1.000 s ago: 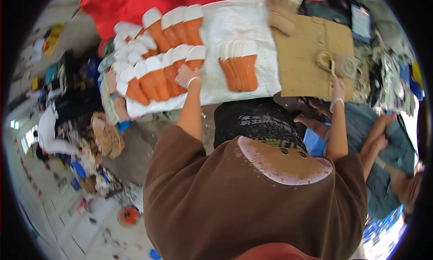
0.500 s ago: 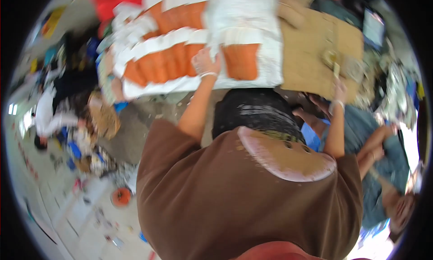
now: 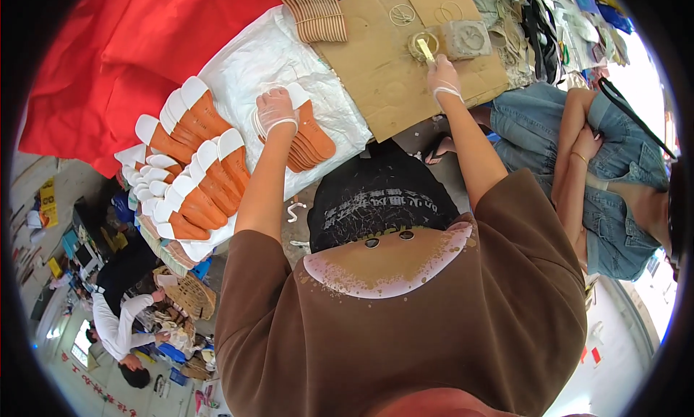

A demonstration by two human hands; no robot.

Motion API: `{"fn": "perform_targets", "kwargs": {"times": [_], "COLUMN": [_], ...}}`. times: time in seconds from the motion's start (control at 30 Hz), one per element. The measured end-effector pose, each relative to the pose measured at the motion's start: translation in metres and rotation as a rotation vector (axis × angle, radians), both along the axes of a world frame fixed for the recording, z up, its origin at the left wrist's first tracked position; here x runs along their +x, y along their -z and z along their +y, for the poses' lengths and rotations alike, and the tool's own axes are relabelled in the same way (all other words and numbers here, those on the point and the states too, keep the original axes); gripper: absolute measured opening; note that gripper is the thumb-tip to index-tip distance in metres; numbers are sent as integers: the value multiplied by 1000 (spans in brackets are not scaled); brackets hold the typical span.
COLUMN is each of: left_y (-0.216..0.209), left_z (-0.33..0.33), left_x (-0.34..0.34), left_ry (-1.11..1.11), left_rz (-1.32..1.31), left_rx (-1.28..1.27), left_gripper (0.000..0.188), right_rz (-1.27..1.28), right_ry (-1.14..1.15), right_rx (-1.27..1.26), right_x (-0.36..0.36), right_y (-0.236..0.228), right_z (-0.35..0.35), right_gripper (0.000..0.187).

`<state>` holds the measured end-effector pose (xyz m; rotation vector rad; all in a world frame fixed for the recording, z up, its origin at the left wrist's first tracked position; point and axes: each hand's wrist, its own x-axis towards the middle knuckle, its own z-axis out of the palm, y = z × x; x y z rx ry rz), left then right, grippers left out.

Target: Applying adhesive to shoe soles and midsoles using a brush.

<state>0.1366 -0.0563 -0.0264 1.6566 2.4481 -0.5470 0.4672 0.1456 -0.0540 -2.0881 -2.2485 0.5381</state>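
My left hand [image 3: 276, 108], in a thin clear glove, is at the left side of a fanned stack of orange-brown insoles [image 3: 312, 136] with white ends. Its fingers are curled over the white ends, and the fingertips are hidden. My right hand [image 3: 442, 77], gloved too, grips a brush [image 3: 426, 51] by its pale handle. The brush points away from me into a small round pot [image 3: 417, 41], where its tip cannot be made out. More insoles [image 3: 205, 173] lie overlapped in rows to the left, white ends facing away.
Under the insoles is a white sheet [image 3: 249, 48], with brown cardboard [image 3: 376, 52] to its right. A red cloth [image 3: 137, 70] spreads far left; a banded striped bundle [image 3: 312, 12] lies at the back. A grey block [image 3: 466, 40] sits beside the pot. A person in denim [image 3: 622, 178] is close at right.
My view has turned, swinging the table round. My left hand has gone from the laid-out rows to the separate insole stack. My right hand keeps the brush at the pot.
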Motion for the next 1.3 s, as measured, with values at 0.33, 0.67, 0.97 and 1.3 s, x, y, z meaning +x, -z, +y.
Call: {"fn": "perform_targets", "kwargs": {"times": [0.33, 0.67, 0.97, 1.3], "left_y": [4, -59, -159, -202], "left_z": [-2, -10, 20, 12], "left_x": [3, 18, -24, -35], "left_ry": [-88, -541, -491, -361], "left_rz": [-88, -865, -1332, -1871], "left_rx": [256, 294, 271, 336], "left_gripper": [51, 70, 49, 48], "right_rz": [703, 1066, 997, 843], "right_ry": [377, 303, -305, -872], "right_rx": [-266, -798, -556, 366], "right_x": [28, 41, -39, -83], "right_y": [19, -9, -129, -204], "right_z": [-19, -32, -57, -57], "right_gripper": [37, 36, 19, 21]}}
